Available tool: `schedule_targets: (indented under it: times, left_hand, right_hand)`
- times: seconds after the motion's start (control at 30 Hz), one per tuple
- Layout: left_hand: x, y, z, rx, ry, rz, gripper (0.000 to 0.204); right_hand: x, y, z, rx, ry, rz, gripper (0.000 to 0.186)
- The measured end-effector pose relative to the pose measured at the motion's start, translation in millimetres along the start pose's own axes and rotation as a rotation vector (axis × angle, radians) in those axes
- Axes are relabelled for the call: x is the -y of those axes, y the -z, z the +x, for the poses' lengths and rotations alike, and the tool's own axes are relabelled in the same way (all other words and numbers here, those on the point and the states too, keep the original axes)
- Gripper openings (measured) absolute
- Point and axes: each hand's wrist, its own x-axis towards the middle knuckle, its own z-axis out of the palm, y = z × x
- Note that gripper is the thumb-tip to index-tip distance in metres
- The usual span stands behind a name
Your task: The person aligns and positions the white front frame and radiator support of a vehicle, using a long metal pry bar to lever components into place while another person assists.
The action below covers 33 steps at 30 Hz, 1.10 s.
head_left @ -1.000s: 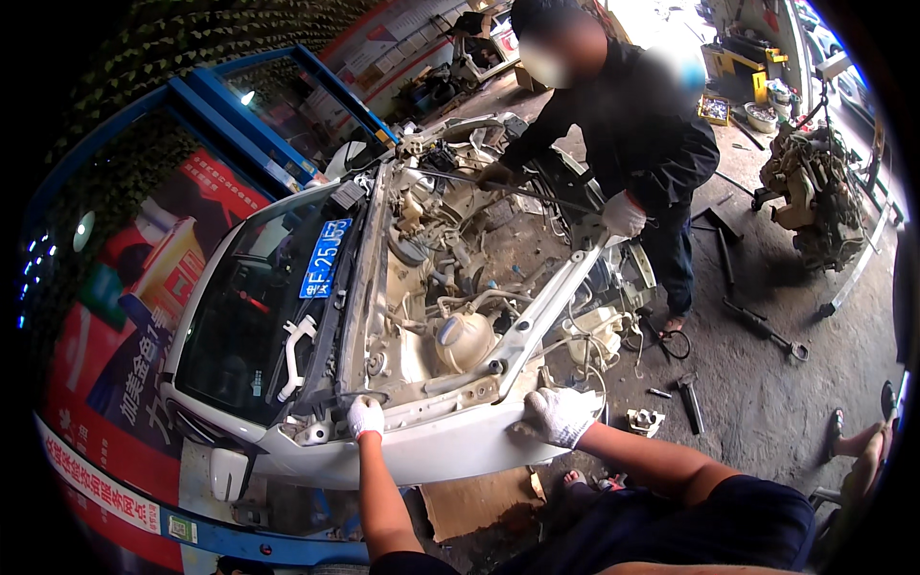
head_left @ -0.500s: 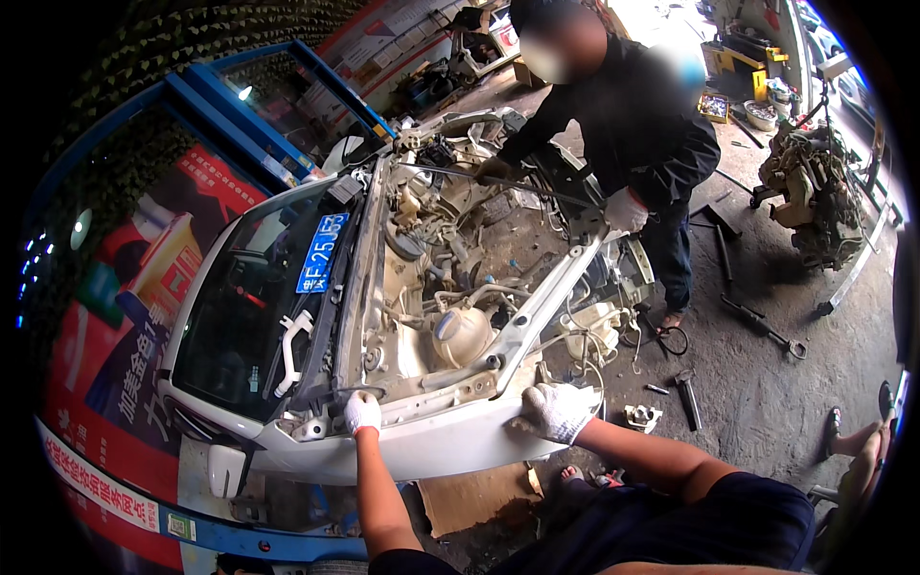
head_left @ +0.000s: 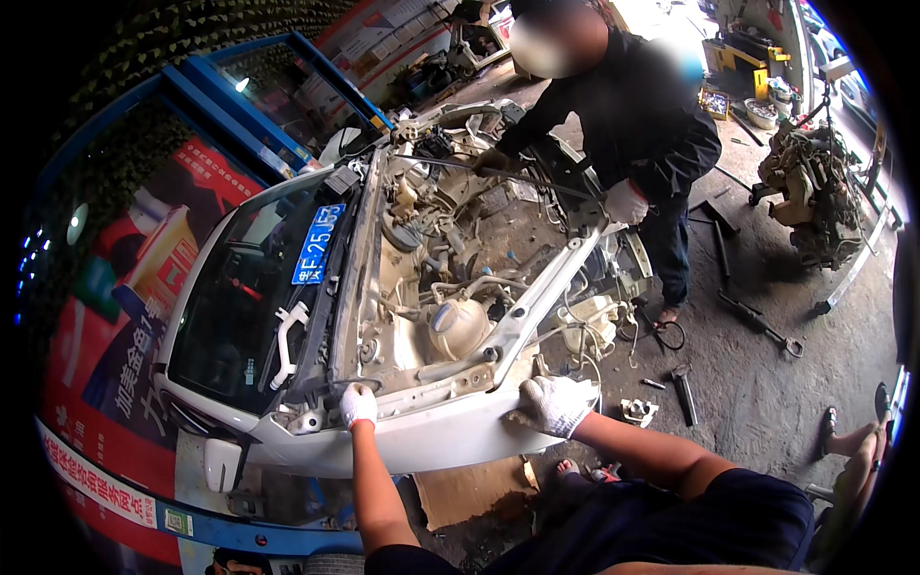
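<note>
My left hand (head_left: 359,404), in a white knit glove, is closed on the upper rear edge of a white front fender (head_left: 407,436), near the base of the windshield. Farther right, my right hand (head_left: 556,404), gloved too, has its fingers wrapped over the fender's upper front part; its fingertips are partly hidden. The panel lies along the near side of a stripped white car. A rail (head_left: 551,292) runs above it, and a cream plastic reservoir (head_left: 457,329) sits inside the engine bay beyond my hands.
A person in dark clothes (head_left: 623,120) leans over the bay's far side, gloved hands on a long dark bar. On the right are a hanging engine (head_left: 810,192) and floor tools, including a dark rod (head_left: 762,321). Cardboard (head_left: 474,494) lies below the fender. Blue lift posts (head_left: 225,115) stand left.
The view has shifted slightly, so the car appears a little farther left. Both my hands keep their places on the fender. The other person's pose is nearly the same.
</note>
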Motion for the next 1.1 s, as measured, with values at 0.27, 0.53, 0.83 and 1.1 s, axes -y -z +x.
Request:
schedule_targets:
  times: [0.27,0.53,0.83,1.1]
  left_hand:
    - [2.5,1.5,0.9,-0.017,0.001,0.014,0.027]
    - [5.5,1.2,1.9,0.0,0.005,0.009,0.028]
    - [5.5,1.5,2.6,0.016,0.017,0.021,0.028]
    - [3.7,1.3,1.4,0.014,0.019,0.015,0.028]
  right_hand:
    - [1.6,1.3,0.8,-0.016,0.028,0.014,0.054]
    - [5.1,6.4,1.2,0.01,0.003,0.031,0.051]
    - [4.8,6.1,0.8,0.002,0.004,0.046,0.051]
    - [2.8,3.8,0.8,0.026,-0.014,0.041,0.054]
